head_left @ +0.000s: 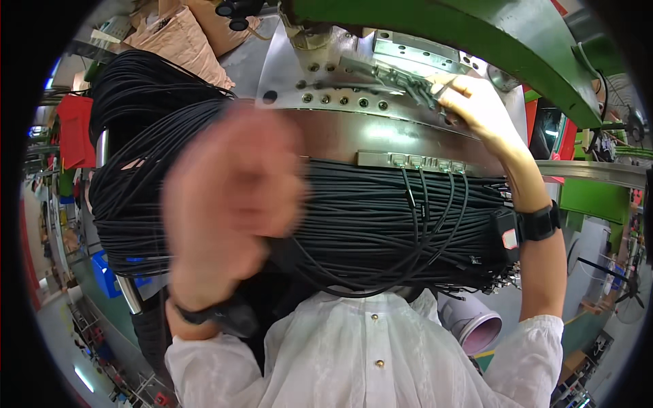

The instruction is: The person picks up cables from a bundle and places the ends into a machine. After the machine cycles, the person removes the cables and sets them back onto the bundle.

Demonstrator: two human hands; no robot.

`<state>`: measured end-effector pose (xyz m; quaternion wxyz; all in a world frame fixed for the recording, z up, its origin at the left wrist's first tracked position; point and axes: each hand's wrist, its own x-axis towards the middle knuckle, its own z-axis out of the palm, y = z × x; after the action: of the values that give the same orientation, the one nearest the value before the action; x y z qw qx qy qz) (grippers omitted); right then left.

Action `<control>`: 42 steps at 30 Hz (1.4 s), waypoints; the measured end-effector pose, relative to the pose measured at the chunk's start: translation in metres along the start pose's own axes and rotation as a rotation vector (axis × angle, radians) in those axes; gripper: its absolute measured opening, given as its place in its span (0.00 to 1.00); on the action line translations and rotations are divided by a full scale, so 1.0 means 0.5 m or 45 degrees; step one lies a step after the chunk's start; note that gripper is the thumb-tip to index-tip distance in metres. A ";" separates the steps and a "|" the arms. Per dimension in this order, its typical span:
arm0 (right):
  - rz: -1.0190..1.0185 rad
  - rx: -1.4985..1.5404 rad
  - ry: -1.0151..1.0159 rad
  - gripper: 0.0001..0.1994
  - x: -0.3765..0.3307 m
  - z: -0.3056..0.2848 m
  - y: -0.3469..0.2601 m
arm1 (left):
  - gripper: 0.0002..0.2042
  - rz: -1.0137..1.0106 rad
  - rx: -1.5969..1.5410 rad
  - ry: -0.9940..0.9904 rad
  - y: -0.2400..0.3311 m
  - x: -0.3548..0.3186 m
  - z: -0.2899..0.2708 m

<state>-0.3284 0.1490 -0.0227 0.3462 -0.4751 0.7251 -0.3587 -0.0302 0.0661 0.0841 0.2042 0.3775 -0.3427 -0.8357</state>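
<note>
My right hand (478, 107) reaches to the machine's metal bed, its fingers closed round the end of a cluster of dark, thin pieces (409, 87). The cluster is blurred, and I cannot make out its exact kind. My left hand (238, 180) is raised close to the camera over the cables, smeared by motion, so its fingers are unclear. Below the bed's edge sits a metal bar (377, 159) with several cable plugs (420, 162) set along it. Black cables hang from these plugs onto a wide bundle of black cables (354, 217) lying across in front of me.
A green machine arm (462, 34) curves overhead at the upper right. More black cables (146, 88) are heaped at the left, near brown paper sacks (180, 47). A red bin (76, 132) stands farther left. A white bucket (473, 323) lies below the bundle's right end.
</note>
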 end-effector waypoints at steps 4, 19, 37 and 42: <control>-0.522 -0.714 0.155 0.14 -0.027 0.012 0.004 | 0.13 1.402 0.455 0.283 0.230 0.048 -0.182; -0.830 -0.448 0.314 0.10 -0.074 0.031 -0.025 | 0.25 -0.511 0.174 -0.570 -0.192 0.101 0.074; -0.690 -1.075 0.619 0.11 0.082 -0.046 0.063 | 0.21 1.171 1.781 -0.170 -0.067 0.358 0.065; -0.770 -1.207 0.625 0.09 0.051 -0.033 0.097 | 0.10 1.618 1.921 -0.322 -0.076 0.415 0.056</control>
<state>-0.3715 0.1425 -0.0597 -0.1972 -0.6655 0.6975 -0.1784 -0.1858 -0.0208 -0.0318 0.2825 0.0629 -0.9423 -0.1682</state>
